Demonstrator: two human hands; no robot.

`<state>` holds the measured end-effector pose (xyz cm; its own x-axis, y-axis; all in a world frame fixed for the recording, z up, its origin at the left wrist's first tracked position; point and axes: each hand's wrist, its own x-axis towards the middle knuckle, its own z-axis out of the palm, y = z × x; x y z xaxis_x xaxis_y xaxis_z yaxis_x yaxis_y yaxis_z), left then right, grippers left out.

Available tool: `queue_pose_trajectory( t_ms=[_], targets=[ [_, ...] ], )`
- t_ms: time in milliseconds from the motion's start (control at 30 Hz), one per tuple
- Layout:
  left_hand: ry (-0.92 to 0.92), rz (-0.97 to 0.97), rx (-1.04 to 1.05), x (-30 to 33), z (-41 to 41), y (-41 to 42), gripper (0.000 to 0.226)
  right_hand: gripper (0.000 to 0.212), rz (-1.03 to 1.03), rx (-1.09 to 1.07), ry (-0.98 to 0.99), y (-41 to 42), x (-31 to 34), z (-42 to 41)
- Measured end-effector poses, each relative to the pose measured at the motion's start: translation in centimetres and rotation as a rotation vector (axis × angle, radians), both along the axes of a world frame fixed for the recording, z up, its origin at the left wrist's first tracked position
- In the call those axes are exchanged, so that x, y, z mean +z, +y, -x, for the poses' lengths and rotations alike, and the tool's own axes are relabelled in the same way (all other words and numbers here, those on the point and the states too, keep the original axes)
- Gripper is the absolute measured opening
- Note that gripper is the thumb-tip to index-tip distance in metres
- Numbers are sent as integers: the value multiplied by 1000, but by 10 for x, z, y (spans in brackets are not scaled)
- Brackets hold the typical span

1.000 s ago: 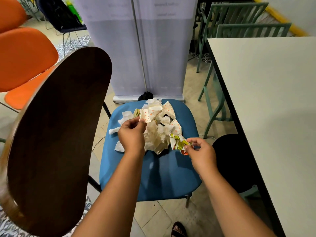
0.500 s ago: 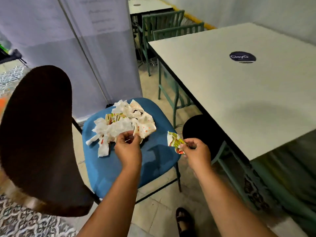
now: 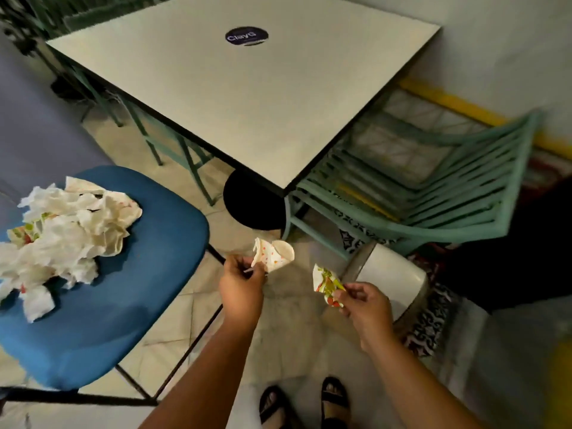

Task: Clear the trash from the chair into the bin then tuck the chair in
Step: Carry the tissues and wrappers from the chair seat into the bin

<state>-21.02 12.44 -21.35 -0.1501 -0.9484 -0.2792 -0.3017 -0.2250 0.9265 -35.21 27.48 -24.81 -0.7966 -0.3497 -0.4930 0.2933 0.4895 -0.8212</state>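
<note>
— Any writing I can read from my end?

— Only one piece. I see a dark round sticker [image 3: 246, 36] on the top of the table [image 3: 247, 97], near its far edge, and it carries pale lettering that reads "ClayG". A smaller line sits under that word, but it is too blurred for me to read.

— Anything printed on the wrappers?

— Coloured patterns only; I can make out no letters or numbers there.

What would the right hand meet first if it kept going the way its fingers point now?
Probably the white bin: the right hand, pinching a printed wrapper, points up-left past its near rim. Depth is unclear, so it may pass above.
</note>
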Motion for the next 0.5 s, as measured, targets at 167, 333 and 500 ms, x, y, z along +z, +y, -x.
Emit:
queue_pose_trajectory(
  t_ms=[167,333,500],
  targets=[
    [-37,-57,-150,-26,43,46,17,20,-66,-192,37,59,-29,24],
    [-87,-116,-223,-44,71,71,24,19,-201,-153,196,77,-47,45],
    [-147,-141,-246,-57,80,83,31,16,-289,-33,300,75,-66,58]
  ],
)
